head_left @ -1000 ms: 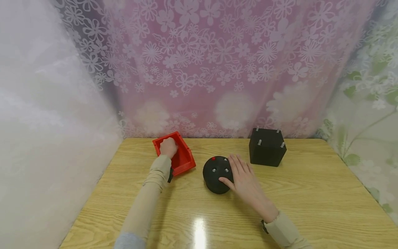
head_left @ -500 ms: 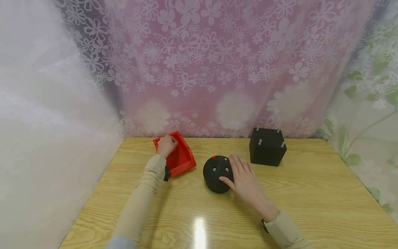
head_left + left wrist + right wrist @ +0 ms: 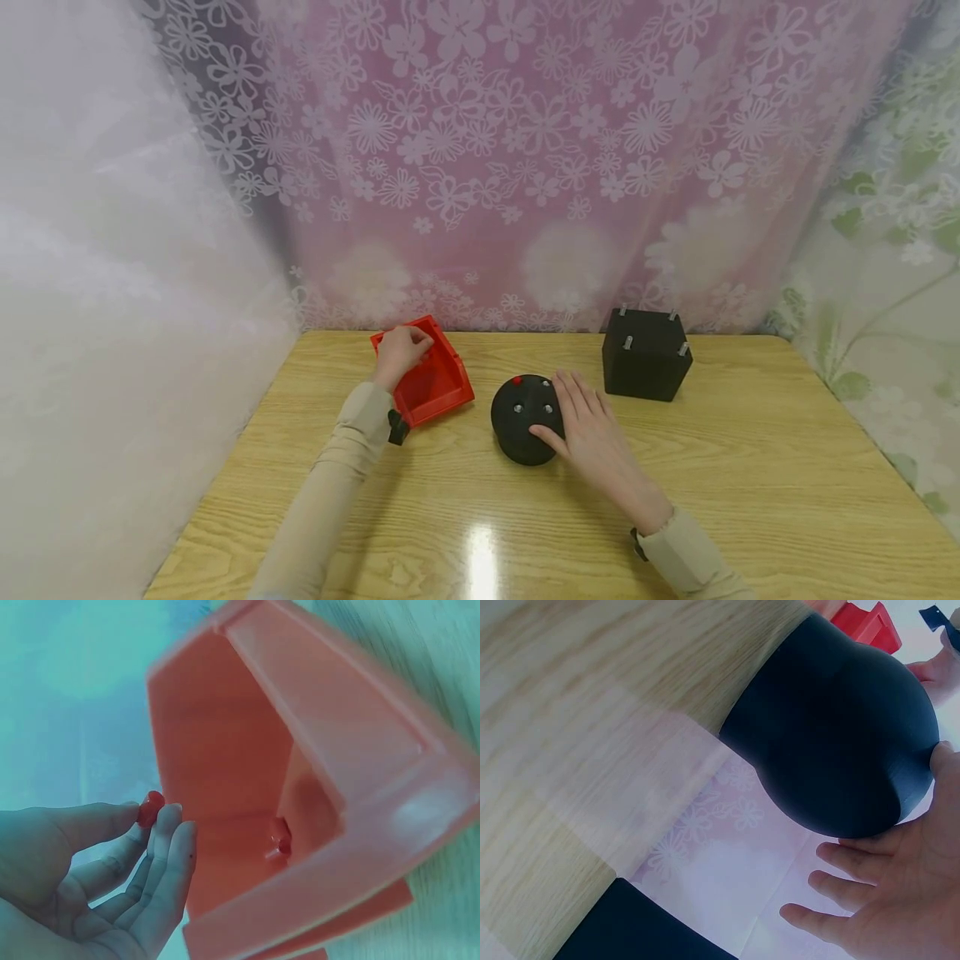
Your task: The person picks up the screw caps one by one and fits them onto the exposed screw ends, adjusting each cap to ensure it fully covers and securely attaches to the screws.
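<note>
Between thumb and fingertips my left hand (image 3: 400,352) pinches a small red piece (image 3: 151,808), just above the open red bin (image 3: 432,406). Another small red piece (image 3: 280,838) lies in that bin in the left wrist view. My right hand (image 3: 596,437) rests against the right side of a rounded black object (image 3: 522,435), thumb and fingers stretched out. Silver studs and one red piece (image 3: 517,380) show on top of this object. From the right wrist view, its black side (image 3: 832,727) bulges above a narrower base, with my thumb touching it.
A black block (image 3: 647,367) with several upright metal studs stands at the back right of the wooden table (image 3: 480,508). Behind the table hangs a pink flowered curtain (image 3: 480,208). Pale sheets close off both sides.
My left hand has risen from deep in the bin and shifted slightly left toward its rim. The right hand and the rounded black object stay where they were.
</note>
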### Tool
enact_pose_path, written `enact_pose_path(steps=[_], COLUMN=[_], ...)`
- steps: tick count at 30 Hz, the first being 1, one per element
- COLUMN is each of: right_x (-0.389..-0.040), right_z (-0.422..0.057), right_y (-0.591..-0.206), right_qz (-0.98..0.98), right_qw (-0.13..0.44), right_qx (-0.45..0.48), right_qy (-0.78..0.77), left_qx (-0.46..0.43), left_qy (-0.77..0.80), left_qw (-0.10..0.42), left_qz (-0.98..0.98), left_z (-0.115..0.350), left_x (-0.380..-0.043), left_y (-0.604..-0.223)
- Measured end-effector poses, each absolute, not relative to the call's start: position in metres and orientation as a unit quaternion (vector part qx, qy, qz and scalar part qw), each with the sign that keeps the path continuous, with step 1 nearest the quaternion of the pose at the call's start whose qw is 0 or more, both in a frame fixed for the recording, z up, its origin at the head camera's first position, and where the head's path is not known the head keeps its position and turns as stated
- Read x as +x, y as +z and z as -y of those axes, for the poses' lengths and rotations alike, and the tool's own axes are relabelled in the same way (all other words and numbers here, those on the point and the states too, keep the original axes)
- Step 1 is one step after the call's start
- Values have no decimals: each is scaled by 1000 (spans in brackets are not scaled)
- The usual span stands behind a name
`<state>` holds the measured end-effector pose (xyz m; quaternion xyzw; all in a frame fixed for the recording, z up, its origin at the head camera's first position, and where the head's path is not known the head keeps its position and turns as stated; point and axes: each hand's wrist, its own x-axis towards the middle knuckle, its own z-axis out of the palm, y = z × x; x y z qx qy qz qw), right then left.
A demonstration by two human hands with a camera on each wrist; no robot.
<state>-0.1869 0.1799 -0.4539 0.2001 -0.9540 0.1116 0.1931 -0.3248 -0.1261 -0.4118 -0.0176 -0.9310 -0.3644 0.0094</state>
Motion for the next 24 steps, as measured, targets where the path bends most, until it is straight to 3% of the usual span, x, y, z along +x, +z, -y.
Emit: enact_pose_path(steps=[11,24], right_x=[-188,-187], right_z=[-181,-181], right_y=[-455,-455], right_qz=[956,954], right_qw=[189,195], right_qx=[200,202], right_qy=[105,107], left_qx=[-28,-43], left_qy=[-480,-545], left_qw=[-11,11], left_qz=[877,837], left_z=[122,91], left_x=[-304,-285], left_y=[-410,-412])
